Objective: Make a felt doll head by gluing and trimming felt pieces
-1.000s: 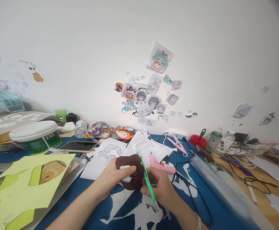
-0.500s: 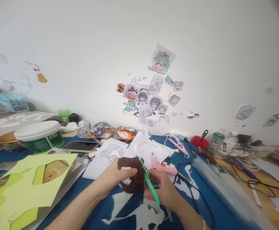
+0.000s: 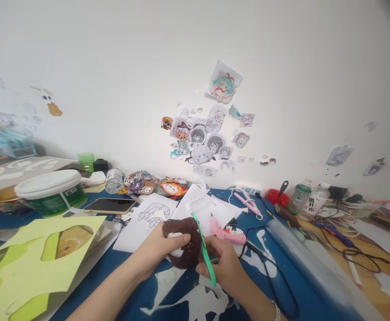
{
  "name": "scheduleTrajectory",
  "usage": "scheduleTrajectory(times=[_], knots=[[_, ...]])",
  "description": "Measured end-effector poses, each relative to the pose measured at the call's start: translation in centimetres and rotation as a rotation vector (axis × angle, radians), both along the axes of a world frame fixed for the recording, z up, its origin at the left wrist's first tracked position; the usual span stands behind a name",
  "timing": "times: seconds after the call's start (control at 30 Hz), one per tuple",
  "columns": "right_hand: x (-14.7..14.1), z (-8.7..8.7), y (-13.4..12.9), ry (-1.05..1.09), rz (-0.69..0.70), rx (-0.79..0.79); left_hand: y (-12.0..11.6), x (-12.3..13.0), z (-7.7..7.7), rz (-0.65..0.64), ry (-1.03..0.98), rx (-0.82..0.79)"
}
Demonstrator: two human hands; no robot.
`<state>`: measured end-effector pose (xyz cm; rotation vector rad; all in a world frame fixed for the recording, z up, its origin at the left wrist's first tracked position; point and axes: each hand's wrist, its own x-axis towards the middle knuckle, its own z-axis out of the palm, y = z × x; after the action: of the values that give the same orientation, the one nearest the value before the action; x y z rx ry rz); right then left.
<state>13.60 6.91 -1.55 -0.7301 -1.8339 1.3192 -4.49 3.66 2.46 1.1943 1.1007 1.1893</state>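
My left hand [image 3: 158,245] grips a dark brown rounded craft piece [image 3: 188,254], its thumb pressed over a white patch on the front. At that piece's right edge stands a slim bright green tool [image 3: 207,263], tilted, with its narrow end up; I cannot tell its exact kind. The fingers of my right hand [image 3: 220,261] are closed around the tool from the right. A pink glue gun [image 3: 226,232] lies just beyond my right hand. White paper scraps [image 3: 198,303] lie beneath both hands, and a line drawing on paper [image 3: 153,216] is behind the left one.
On the left are yellow cut-out sheets [image 3: 61,276], a phone [image 3: 109,205] and a white-lidded green tub [image 3: 51,196]. To the right, a clear plastic roll [image 3: 302,254], dark cables [image 3: 288,285], bottles [image 3: 300,196] and a red container [image 3: 275,197] stand or lie about.
The view has shifted slightly. The green tool's lower end has swung a little left, nearer the brown piece, together with my right hand. Both hands keep their hold.
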Motion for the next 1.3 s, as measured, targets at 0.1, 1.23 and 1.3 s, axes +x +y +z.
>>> scheduleTrajectory(times=[0.1,1.23,1.3], knots=[[-0.2,-0.5,-0.1,0.069,0.006,0.003,0.0,0.4,-0.5,0.015,-0.085,-0.027],[-0.1,-0.6,-0.2,0.211,0.230,0.020,-1.0,3.1,-0.6,0.186,-0.334,0.013],[0.0,-0.3,-0.2,0.211,0.220,0.016,-1.1,3.0,-0.7,0.209,-0.288,0.021]])
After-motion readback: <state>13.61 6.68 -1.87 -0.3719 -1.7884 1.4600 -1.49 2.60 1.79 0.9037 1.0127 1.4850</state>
